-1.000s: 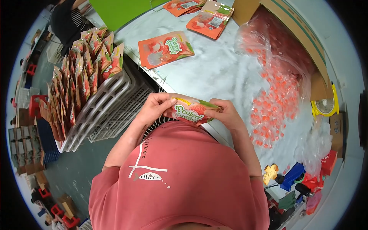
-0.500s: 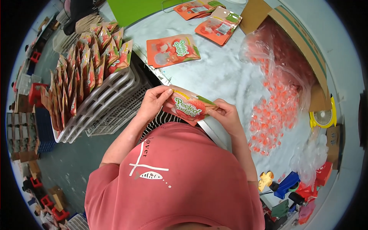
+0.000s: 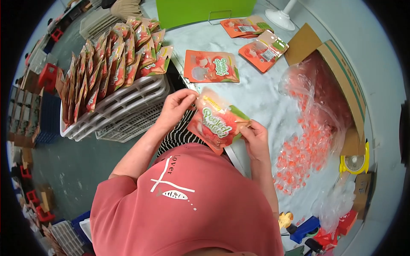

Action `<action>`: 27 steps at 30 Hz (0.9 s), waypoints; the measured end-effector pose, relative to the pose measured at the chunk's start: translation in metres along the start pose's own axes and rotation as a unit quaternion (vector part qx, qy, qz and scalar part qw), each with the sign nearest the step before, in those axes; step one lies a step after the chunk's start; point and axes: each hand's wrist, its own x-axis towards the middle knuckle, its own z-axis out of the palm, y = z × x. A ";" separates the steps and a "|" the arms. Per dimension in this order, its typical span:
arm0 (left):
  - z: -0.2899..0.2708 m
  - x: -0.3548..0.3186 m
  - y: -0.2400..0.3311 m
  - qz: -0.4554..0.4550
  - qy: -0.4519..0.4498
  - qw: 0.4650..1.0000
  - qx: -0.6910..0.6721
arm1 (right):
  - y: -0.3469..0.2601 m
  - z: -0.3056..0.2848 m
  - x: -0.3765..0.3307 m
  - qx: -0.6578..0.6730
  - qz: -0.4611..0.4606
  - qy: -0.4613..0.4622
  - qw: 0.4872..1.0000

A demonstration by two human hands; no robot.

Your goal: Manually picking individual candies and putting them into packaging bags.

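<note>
While tilted, red pouch [image 3: 217, 123] between left hand [image 3: 176, 106] and right hand [image 3: 257, 140], fingers [image 3: 188, 100] clamped on its edges.

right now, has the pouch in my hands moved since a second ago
Yes, the held pouch has come nearer the flat-lying pouch on the marbled tabletop.

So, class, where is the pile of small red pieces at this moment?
In the head view, the pile lies right of centre on the table, to the right of the right hand, by the open cardboard box.
</note>
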 end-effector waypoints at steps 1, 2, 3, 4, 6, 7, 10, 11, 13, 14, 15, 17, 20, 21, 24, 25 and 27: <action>-0.003 -0.002 0.003 0.015 0.054 0.996 0.069 | -0.003 0.001 0.004 -0.003 -0.001 -0.007 1.000; -0.007 -0.006 0.008 0.030 0.113 0.983 0.140 | -0.007 0.005 0.009 0.039 -0.018 -0.004 0.999; -0.015 -0.014 -0.002 0.079 0.108 0.965 0.228 | -0.011 0.010 0.016 0.083 -0.034 -0.003 0.996; -0.010 -0.021 -0.006 0.095 0.090 0.953 0.272 | -0.015 0.015 0.017 0.081 -0.032 -0.023 0.996; 0.025 -0.035 0.025 0.102 0.022 0.942 0.320 | -0.016 0.036 0.022 0.031 -0.053 -0.013 0.998; 0.036 -0.037 0.031 0.141 -0.038 0.914 0.378 | -0.017 0.047 0.025 0.023 -0.048 -0.015 0.998; 0.063 -0.030 0.013 0.205 -0.015 0.937 0.283 | -0.010 0.065 0.033 0.001 -0.065 -0.015 0.998; 0.060 -0.028 0.008 0.210 0.012 0.932 0.294 | -0.010 0.072 0.039 -0.001 -0.066 -0.044 0.997; 0.048 -0.026 0.004 0.132 0.061 0.955 0.257 | -0.015 0.087 0.042 -0.095 -0.089 -0.076 0.989; 0.040 -0.029 0.003 0.136 0.076 0.953 0.260 | -0.016 0.093 0.042 -0.097 -0.090 -0.091 0.987; 0.032 -0.033 0.002 0.178 0.101 0.947 0.248 | -0.018 0.098 0.042 -0.113 -0.098 -0.146 0.978; 0.016 -0.044 0.015 0.179 0.134 0.960 0.168 | -0.024 0.099 0.044 -0.157 -0.138 -0.224 0.952; -0.034 -0.070 0.057 0.232 0.173 0.936 0.201 | -0.028 0.087 0.053 -0.014 -0.116 -0.164 0.980; -0.061 -0.084 0.077 0.265 0.208 0.881 0.334 | -0.025 0.082 0.059 -0.026 -0.111 -0.117 0.987; -0.152 -0.116 0.150 0.308 0.342 0.822 0.336 | 0.004 0.043 0.072 -0.058 -0.064 -0.065 0.994; -0.187 -0.127 0.171 0.338 0.423 0.726 0.424 | 0.015 0.037 0.071 -0.060 -0.062 -0.068 0.994; -0.259 -0.147 0.206 0.381 0.524 0.523 0.553 | 0.033 0.030 0.068 -0.088 0.012 -0.038 0.995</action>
